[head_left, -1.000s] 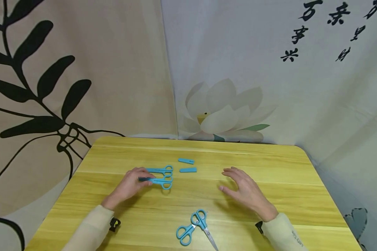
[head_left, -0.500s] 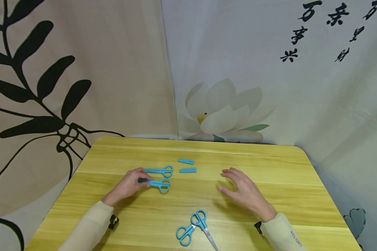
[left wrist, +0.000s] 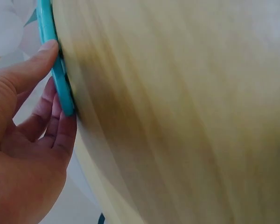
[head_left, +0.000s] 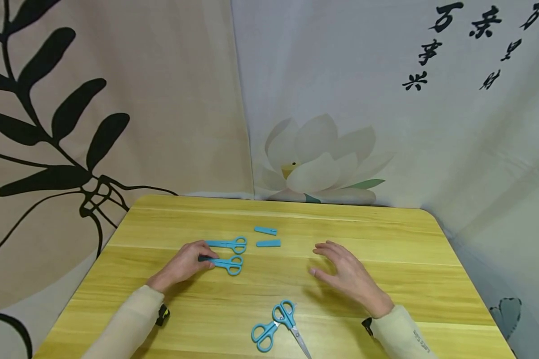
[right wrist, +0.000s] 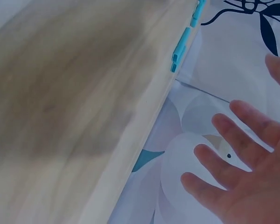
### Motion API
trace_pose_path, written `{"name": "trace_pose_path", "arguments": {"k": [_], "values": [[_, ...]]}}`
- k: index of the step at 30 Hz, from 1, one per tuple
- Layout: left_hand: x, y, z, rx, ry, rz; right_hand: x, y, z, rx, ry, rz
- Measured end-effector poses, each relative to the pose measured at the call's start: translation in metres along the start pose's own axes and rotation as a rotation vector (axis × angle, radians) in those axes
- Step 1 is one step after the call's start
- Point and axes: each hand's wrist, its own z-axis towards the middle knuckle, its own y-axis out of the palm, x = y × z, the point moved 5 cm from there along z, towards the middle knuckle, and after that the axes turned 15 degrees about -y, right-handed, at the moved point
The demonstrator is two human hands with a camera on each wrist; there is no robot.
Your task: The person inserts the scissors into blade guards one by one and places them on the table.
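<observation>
Blue-handled scissors (head_left: 234, 265) lie low over the table, handle loops pointing right. My left hand (head_left: 186, 263) pinches their dark tip end between thumb and fingers; in the left wrist view the held part is a narrow teal edge (left wrist: 62, 88). Just beyond is a second pair of blue scissors (head_left: 228, 244), its left end partly hidden by the fingers. My right hand (head_left: 350, 273) hovers over the right side with fingers spread and holds nothing; the right wrist view shows its fingers (right wrist: 242, 140) apart.
Two small flat blue pieces (head_left: 268, 243) lie right of the scissors, one beyond the other. Spread scissors with a bare metal blade (head_left: 300, 341) rest near the front of the wooden table (head_left: 386, 234). A printed curtain (head_left: 184, 99) hangs behind.
Over the last second my left hand has drawn the pinched scissors slightly toward me, widening the gap to the second pair. The right hand has shifted slightly left, still spread.
</observation>
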Motion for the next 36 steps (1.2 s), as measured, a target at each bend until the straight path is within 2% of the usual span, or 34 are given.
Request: {"name": "trace_pose_path", "arguments": {"k": [4, 11, 15, 20, 24, 28, 31, 36], "values": [[0.002, 0.001, -0.001, 0.009, -0.024, 0.017, -0.001, 0.006, 0.000, -0.014, 0.001, 0.011], [0.005, 0.004, -0.005, 0.049, -0.011, 0.069, -0.007, 0.015, 0.001, -0.052, -0.044, 0.000], [0.011, 0.005, -0.012, 0.103, -0.018, 0.099, -0.016, 0.023, 0.000, -0.134, -0.137, 0.042], [0.027, 0.005, -0.025, 0.173, 0.031, 0.126, -0.032, 0.033, -0.004, -0.224, -0.298, 0.137], [0.037, 0.006, -0.036, 0.182, 0.069, 0.130, -0.043, 0.042, -0.008, -0.269, -0.411, 0.173], [0.044, 0.008, -0.045, 0.181, 0.096, 0.108, -0.052, 0.052, -0.010, -0.306, -0.510, 0.161], [0.048, 0.009, -0.049, 0.182, 0.126, 0.080, -0.056, 0.058, -0.011, -0.341, -0.550, 0.160], [0.053, 0.009, -0.054, 0.182, 0.171, 0.041, -0.058, 0.064, -0.012, -0.402, -0.560, 0.190]]}}
